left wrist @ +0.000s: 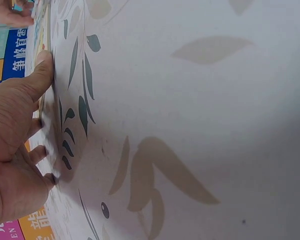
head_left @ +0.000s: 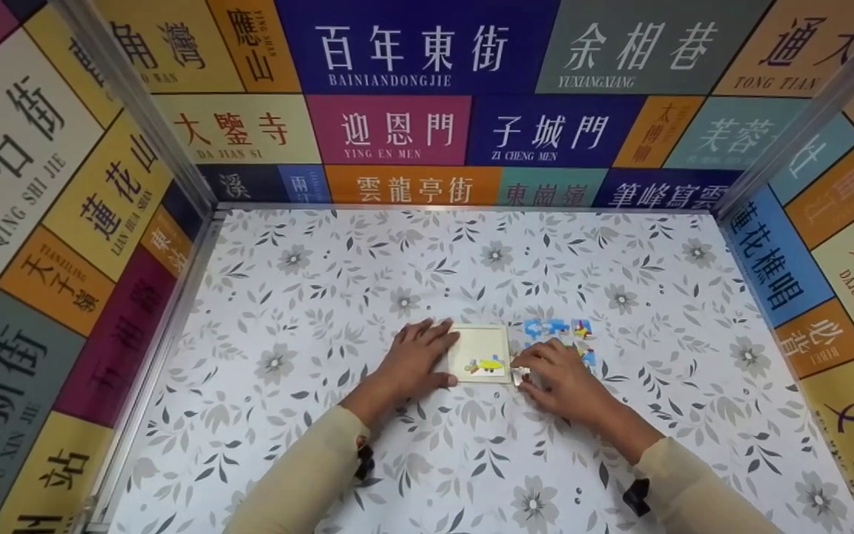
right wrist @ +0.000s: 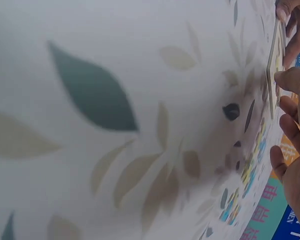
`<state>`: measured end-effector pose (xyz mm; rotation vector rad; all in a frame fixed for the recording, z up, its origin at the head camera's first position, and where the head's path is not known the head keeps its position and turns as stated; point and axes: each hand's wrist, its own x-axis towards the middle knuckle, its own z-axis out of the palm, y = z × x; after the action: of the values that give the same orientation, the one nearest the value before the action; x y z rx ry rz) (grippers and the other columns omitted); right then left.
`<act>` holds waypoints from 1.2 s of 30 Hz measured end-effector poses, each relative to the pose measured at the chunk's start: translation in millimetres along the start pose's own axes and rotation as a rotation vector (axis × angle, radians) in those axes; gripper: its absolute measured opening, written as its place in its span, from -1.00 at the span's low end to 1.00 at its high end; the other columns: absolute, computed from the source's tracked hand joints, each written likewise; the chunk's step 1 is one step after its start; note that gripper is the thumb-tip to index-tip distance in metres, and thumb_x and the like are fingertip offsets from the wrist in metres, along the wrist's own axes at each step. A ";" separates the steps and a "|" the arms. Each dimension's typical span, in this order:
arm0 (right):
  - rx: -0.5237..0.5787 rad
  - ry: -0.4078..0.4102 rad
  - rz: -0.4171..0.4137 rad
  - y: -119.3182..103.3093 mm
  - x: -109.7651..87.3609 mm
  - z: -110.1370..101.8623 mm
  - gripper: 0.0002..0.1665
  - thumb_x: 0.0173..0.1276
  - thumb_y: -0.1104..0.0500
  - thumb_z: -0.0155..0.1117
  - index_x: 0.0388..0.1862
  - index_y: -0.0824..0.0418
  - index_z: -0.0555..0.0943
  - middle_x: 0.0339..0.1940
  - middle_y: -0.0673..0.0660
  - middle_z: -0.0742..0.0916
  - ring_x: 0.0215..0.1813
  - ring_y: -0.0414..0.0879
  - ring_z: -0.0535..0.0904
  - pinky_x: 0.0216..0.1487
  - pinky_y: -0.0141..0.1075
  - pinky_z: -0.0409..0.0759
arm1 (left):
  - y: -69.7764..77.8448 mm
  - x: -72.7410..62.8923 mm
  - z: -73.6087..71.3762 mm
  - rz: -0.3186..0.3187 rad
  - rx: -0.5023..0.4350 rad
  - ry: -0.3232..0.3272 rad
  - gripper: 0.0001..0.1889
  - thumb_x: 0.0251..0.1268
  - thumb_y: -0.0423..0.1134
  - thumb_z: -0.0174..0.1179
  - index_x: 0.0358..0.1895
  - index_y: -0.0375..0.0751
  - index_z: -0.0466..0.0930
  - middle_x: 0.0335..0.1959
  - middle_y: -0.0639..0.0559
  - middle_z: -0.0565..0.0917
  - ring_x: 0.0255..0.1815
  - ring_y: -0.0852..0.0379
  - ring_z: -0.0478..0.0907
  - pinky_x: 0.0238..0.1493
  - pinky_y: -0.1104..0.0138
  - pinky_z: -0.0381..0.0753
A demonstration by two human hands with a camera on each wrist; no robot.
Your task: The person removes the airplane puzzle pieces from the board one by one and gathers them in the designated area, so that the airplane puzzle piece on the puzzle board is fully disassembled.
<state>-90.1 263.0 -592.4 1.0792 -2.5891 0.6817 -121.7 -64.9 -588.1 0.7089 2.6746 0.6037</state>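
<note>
A shallow cream puzzle tray (head_left: 475, 343) lies flat on the table, with a few joined jigsaw pieces (head_left: 488, 365), one bearing a yellow shape, along its lower right inside. At the tray's left side rests my left hand (head_left: 416, 357), fingers spread at the upper left and thumb at the lower left corner. My right hand (head_left: 562, 378) is at the lower right corner, thumb and forefinger pinching a small pale jigsaw piece (head_left: 517, 377) by the rim. The fingers hide much of that piece. In the right wrist view the right thumb (right wrist: 286, 77) overlaps the tray's edge.
Loose blue, yellow and red jigsaw pieces (head_left: 545, 327) lie right of the tray, partly behind the right hand. A white floral cloth (head_left: 368, 274) covers the table. Panels with colourful lettering (head_left: 390, 126) stand along the back and both sides.
</note>
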 end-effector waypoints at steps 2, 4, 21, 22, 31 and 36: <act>-0.017 -0.006 0.022 1.9 -5.4 -2.4 -0.58 0.30 0.20 0.71 0.12 0.04 0.82 0.05 0.05 0.80 0.06 0.03 0.64 -0.06 0.00 0.49 | 0.2 0.0 -0.9 0.000 0.004 -0.002 -0.14 0.59 0.20 0.31 0.80 0.09 0.20 0.87 0.07 0.10 0.89 -0.16 -0.02 0.85 -0.17 -0.03; -0.019 -0.012 0.048 3.2 -10.0 -5.2 -0.58 0.30 0.21 0.71 0.12 0.03 0.82 0.04 0.05 0.80 0.07 0.04 0.62 -0.04 0.00 0.43 | 0.4 0.2 -1.9 0.001 0.004 -0.002 -0.14 0.59 0.20 0.31 0.80 0.08 0.20 0.88 0.07 0.10 0.89 -0.16 -0.02 0.85 -0.17 -0.04; 0.007 -0.084 0.155 4.5 -22.5 -12.2 -0.76 0.38 0.19 0.65 -0.01 0.04 0.83 0.09 0.05 0.80 0.18 0.06 0.62 0.14 0.16 0.48 | 0.6 -1.8 -3.6 0.007 -0.020 0.003 -0.13 0.57 0.19 0.33 0.80 0.04 0.22 0.87 0.03 0.12 0.88 -0.19 -0.01 0.84 -0.22 -0.04; 0.013 -0.083 0.150 4.9 -22.5 -12.2 -0.77 0.38 0.19 0.65 -0.02 0.03 0.84 0.09 0.05 0.80 0.17 0.06 0.62 0.14 0.15 0.48 | 0.4 -1.6 -3.1 0.005 -0.019 0.002 -0.13 0.57 0.19 0.33 0.80 0.05 0.22 0.87 0.04 0.12 0.88 -0.18 -0.01 0.84 -0.21 -0.04; 0.007 -0.080 0.104 4.8 -21.8 -13.8 -0.82 0.37 0.21 0.65 -0.12 0.00 0.84 0.01 0.01 0.82 0.09 0.01 0.60 0.03 0.04 0.47 | 0.2 -1.0 -2.3 -0.002 -0.016 -0.008 -0.13 0.57 0.20 0.33 0.80 0.07 0.21 0.87 0.06 0.11 0.89 -0.18 -0.02 0.84 -0.21 -0.04; 0.005 -0.110 0.127 2.5 -21.3 -16.3 -0.84 0.40 0.20 0.63 -0.09 0.01 0.86 0.04 0.02 0.83 0.12 0.03 0.59 0.06 0.10 0.49 | 0.2 -1.9 -2.2 0.014 -0.027 -0.001 -0.14 0.58 0.18 0.33 0.80 0.05 0.22 0.87 0.03 0.12 0.88 -0.20 -0.01 0.83 -0.23 -0.03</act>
<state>-76.3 285.7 -587.7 0.9859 -2.7707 0.6750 -120.9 -66.5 -585.7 0.7204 2.6576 0.6409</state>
